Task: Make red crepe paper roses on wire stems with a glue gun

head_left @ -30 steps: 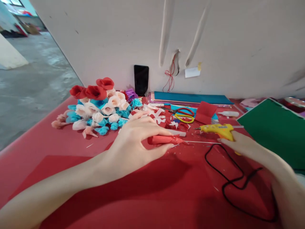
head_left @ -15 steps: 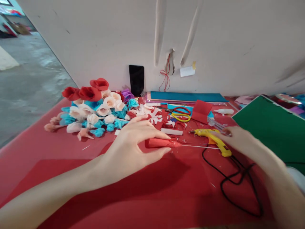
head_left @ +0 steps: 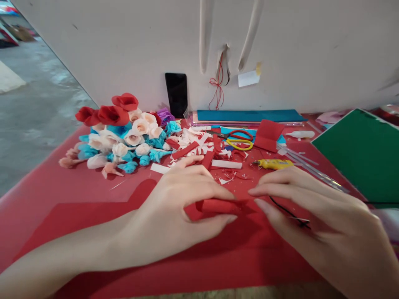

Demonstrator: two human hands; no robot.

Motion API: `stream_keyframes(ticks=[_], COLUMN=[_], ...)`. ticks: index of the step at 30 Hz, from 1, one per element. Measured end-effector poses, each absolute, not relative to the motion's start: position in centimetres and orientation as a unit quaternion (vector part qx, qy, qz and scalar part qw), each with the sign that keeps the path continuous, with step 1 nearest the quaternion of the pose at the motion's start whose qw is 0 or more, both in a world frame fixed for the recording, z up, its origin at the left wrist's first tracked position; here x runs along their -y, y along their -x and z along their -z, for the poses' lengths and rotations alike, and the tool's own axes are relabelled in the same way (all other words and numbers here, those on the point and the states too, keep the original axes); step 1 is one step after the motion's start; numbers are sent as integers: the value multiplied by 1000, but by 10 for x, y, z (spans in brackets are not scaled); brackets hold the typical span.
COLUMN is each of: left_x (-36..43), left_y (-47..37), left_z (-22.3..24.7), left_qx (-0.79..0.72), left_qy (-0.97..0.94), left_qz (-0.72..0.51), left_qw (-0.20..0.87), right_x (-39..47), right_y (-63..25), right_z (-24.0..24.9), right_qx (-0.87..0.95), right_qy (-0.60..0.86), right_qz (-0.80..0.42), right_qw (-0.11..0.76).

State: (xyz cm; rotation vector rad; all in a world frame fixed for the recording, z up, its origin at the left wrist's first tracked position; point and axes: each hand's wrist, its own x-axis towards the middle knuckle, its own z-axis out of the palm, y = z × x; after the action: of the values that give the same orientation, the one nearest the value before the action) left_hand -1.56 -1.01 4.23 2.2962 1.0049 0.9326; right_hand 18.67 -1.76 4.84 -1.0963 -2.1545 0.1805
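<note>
My left hand (head_left: 183,207) is closed round a rolled red paper flower (head_left: 216,205), its thumb and fingers on either side of the roll. The narrow end of the flower points right. Part of a thin pale stem (head_left: 299,219) shows beneath my right hand (head_left: 324,220). That hand curves in from the right, its thumb and forefinger a little apart just beyond the flower's narrow end. Behind its fingers lies a yellow glue gun (head_left: 276,164), its handle hidden by the hand. A sheet of red paper (head_left: 102,232) is spread below both hands.
Paper flowers (head_left: 134,137) are heaped at the left. Scissors (head_left: 240,139) lie among paper scraps (head_left: 199,143). A dark phone (head_left: 176,95) leans on the wall. A green board (head_left: 361,153), a small white bottle (head_left: 301,134) and clear glue sticks (head_left: 311,168) are at the right.
My right hand has come from beside the glue gun leftward and nearer, up to the flower's narrow end. The left hand with the flower has shifted slightly nearer and right.
</note>
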Motion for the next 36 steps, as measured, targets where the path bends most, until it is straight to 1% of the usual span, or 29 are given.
stream_keyframes(ticks=[7, 12, 17, 27, 33, 36], left_x=[10, 9, 9, 10, 8, 8], left_y=[15, 15, 13, 14, 15, 15], left_z=[-39, -38, -38, -38, -39, -40], left_qx=[-361, -361, -362, -369, -375, -373], left_qy=[-846, -849, -847, -839, -835, -835], left_qz=[-318, -310, -314, -322, -322, -321], left_qw=[231, 229, 229, 237, 242, 247], right_x=[15, 17, 19, 21, 23, 25], right_y=[-183, -183, -186, -184, -184, -185], right_z=[-49, -46, -45, -46, -45, -44], right_qx=[828, 830, 834, 850, 855, 856], right_qy=[410, 398, 400, 380, 376, 372], right_qz=[-173, -191, -195, -160, -82, -77], right_qw=[341, 342, 325, 327, 348, 350])
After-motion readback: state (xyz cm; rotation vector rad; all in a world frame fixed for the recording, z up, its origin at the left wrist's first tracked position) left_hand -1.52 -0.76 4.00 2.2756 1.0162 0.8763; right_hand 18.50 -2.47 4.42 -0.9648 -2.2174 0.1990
